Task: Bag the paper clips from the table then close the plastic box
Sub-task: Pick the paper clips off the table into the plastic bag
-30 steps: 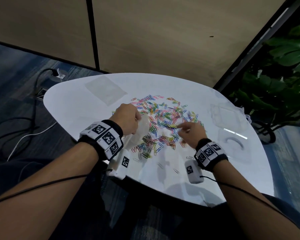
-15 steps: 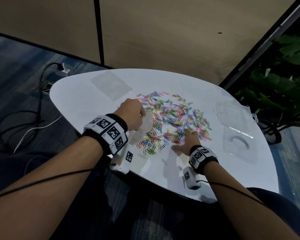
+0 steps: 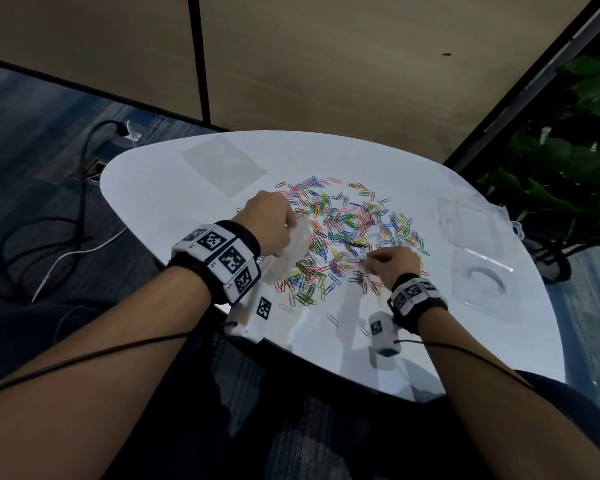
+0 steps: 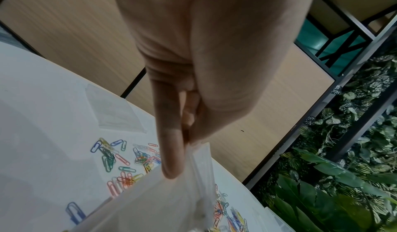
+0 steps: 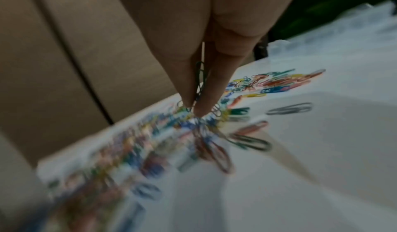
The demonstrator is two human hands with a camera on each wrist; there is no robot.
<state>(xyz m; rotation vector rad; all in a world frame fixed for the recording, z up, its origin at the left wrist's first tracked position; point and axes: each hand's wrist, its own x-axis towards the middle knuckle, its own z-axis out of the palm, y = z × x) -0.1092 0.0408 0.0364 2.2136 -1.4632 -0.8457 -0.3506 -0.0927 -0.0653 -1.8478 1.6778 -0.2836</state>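
Observation:
Many coloured paper clips lie scattered over the middle of the white table. My left hand pinches the rim of a clear plastic bag at the pile's left edge; the left wrist view shows thumb and finger pressed on the bag mouth. My right hand is over the pile's near right side, fingers curled. In the blurred right wrist view its fingertips pinch a few paper clips just above the pile. The clear plastic box and its lid lie open at the right.
Another flat clear bag lies at the far left of the table. A few stray clips sit near the front edge. Green plants stand to the right, cables on the floor at left. A wooden wall panel is behind.
My right hand went from lying flat on the clips to a curled pinch lifted slightly above the pile. The left hand keeps the bag in about the same place.

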